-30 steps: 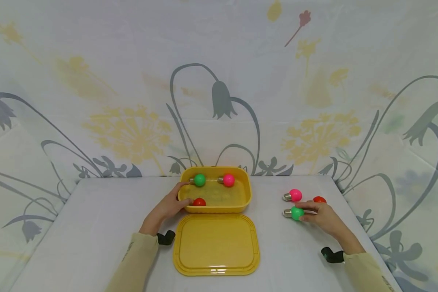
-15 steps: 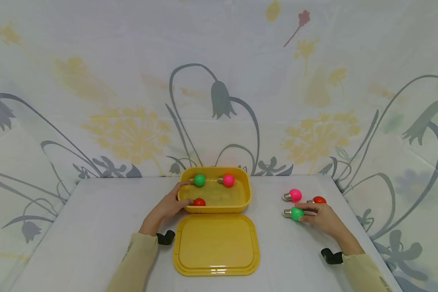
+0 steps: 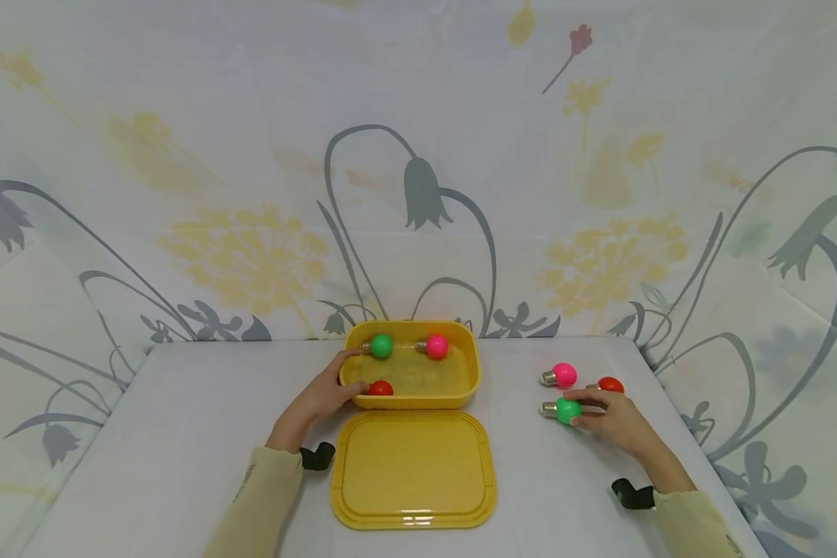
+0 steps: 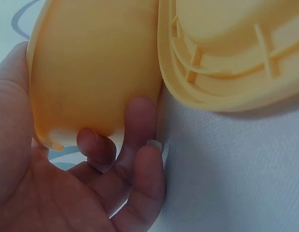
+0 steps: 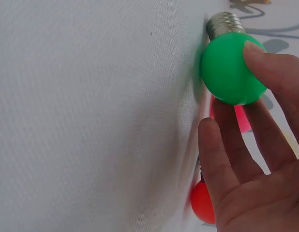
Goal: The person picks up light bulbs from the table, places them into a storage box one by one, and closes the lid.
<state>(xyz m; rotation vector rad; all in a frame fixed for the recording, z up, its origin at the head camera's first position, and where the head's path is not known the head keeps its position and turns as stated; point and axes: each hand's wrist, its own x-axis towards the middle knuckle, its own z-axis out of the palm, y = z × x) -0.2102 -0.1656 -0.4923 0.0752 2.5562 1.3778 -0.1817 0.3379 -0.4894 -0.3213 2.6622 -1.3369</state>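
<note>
My left hand (image 3: 323,397) grips the left end of a yellow plastic box (image 3: 425,402), thumb over the rim; in the left wrist view its fingertips lie against the outer wall. Inside the box are a green bulb (image 3: 381,346), a pink bulb (image 3: 437,346) and a red bulb (image 3: 380,388) partly hidden by the front wall. On the right, my right hand (image 3: 619,422) pinches another green light bulb (image 5: 229,67) by its round end, its metal screw base pointing left. The bulb lies right at the white tablecloth. Behind that hand are a second pink bulb (image 3: 565,375) and a second red bulb (image 3: 611,385).
A yellow lid (image 3: 413,469) lies flat on the white tablecloth (image 3: 181,449), just in front of the box. A flower-patterned cloth (image 3: 418,256) rises behind and beside the table. The box stands near the table's back edge.
</note>
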